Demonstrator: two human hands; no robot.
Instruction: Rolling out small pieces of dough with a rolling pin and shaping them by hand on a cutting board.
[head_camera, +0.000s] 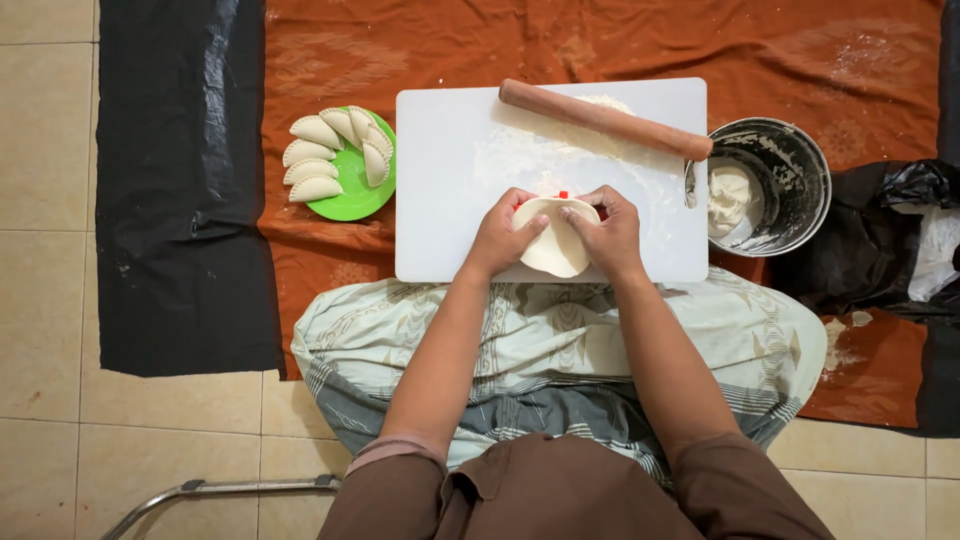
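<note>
1. Right now, both hands meet over the near edge of a white cutting board (450, 180), holding a round sheet of pale dough (556, 245) between them.
2. The left hand (500, 235) grips the dough sheet on its left side, with the thumb lying across the top of the sheet and the fingers curled under.
3. The right hand (608, 235) grips the right side in the same way, fingertips pressing on the upper rim of the sheet.
4. A small piece of something red (563, 194) shows just beyond the dough, between the two hands; it is mostly hidden, so I cannot tell what it is.
5. The dough sheet hangs slightly over the near edge of the board, above the person's lap, which is covered by a pale patterned cloth (400, 330).
6. A wooden rolling pin (605, 119) lies tilted across the far right of the board, on a dusting of flour (520, 155), well apart from the hands.
7. To the right of the board, just beside it, stands a round metal bowl (795, 180) with a lump of white dough (730, 195) inside and a utensil handle at its left rim.
8. To the left of the board sits a green plate (355, 195) carrying several folded half-moon dumplings (315, 160), fanned along its left and upper sides.
9. Everything rests on an orange-brown cloth (800, 60) spread over black sheeting (180, 200) on a tiled floor (45, 300).
10. A black plastic bag (880, 240) lies bunched to the right of the bowl.
</note>
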